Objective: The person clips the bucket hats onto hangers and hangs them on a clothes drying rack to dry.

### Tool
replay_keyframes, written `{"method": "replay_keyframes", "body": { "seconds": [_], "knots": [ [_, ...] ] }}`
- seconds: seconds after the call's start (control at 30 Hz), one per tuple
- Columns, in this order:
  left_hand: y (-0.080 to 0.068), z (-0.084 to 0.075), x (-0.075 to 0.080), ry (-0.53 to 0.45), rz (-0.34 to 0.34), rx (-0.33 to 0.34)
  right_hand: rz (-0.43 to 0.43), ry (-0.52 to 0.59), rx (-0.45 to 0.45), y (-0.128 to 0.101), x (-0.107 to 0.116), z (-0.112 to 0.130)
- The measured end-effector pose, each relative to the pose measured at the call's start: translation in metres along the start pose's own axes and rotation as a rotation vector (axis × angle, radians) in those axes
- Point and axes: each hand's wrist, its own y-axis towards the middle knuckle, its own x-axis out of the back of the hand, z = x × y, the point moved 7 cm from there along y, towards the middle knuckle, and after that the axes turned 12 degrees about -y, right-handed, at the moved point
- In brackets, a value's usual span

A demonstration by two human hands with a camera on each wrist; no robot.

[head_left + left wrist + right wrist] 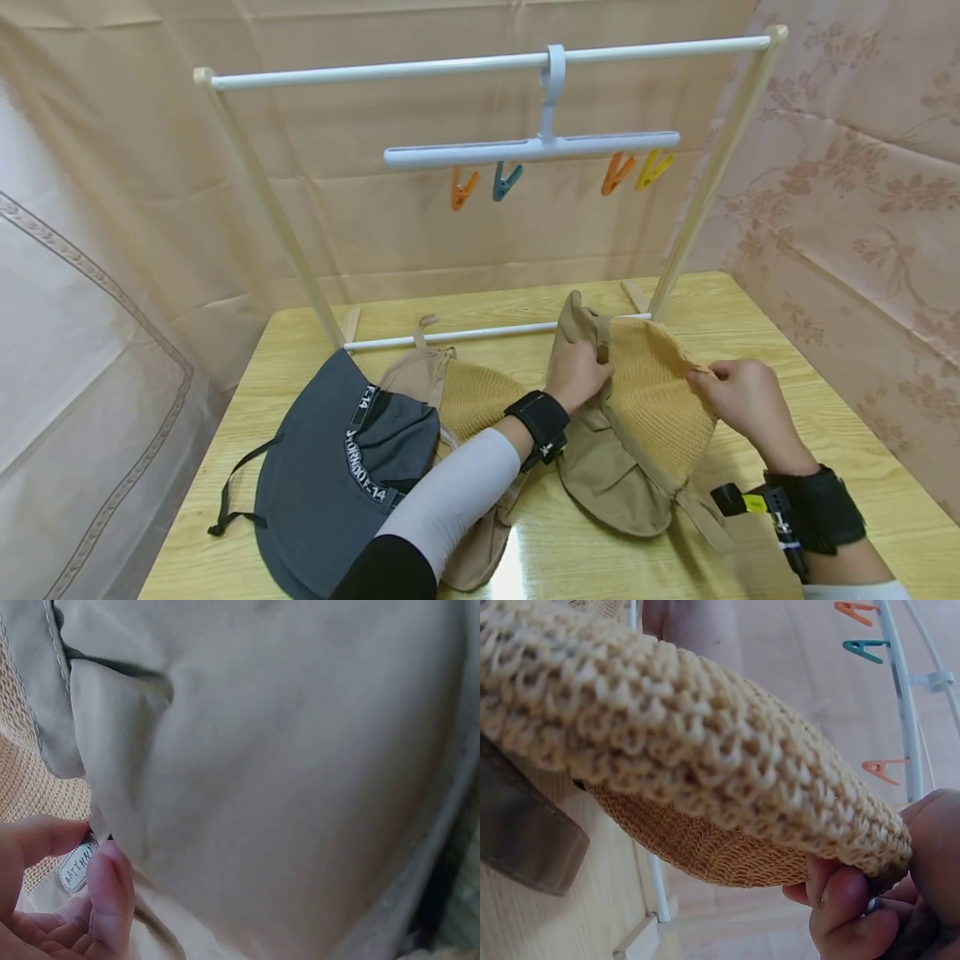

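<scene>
1. The tan sun hat point(645, 417), with its yellow woven mesh crown and khaki cloth brim, is being held up just above the wooden surface point(810, 350), near the right foot of the drying rack point(480, 62).
2. The left hand point(577, 371) is gripping the hat's left edge, its fingers point(105, 892) curling and pinching the khaki cloth beside a small white label point(77, 868), as the left wrist view is showing.
3. The right hand point(738, 396) is pinching the right rim of the mesh crown, its fingers point(840, 900) folding under the knitted edge with the thumb on top.
4. The khaki brim is hanging down toward the person, and a strap is trailing off it onto the surface.
5. A second tan hat point(457, 400) of the same kind is lying flat to the left, partly under the left forearm.
6. A dark grey hat point(322, 483) with white lettering on its band is lying over the second hat's left side, a black cord running off toward the surface's left edge.
7. A white hanger point(532, 148) is hanging from the rack's top bar, carrying four clips: two orange, one teal and one yellow.
8. Beige curtains are covering the background behind the rack.
</scene>
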Motion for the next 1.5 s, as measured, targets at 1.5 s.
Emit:
{"method": "replay_keyframes", "body": {
  "seconds": [1.5],
  "knots": [
    [0.013, 0.007, 0.024, -0.151, -0.144, 0.074, -0.132, 0.001, 0.083, 0.033, 0.030, 0.045]
  ]
}}
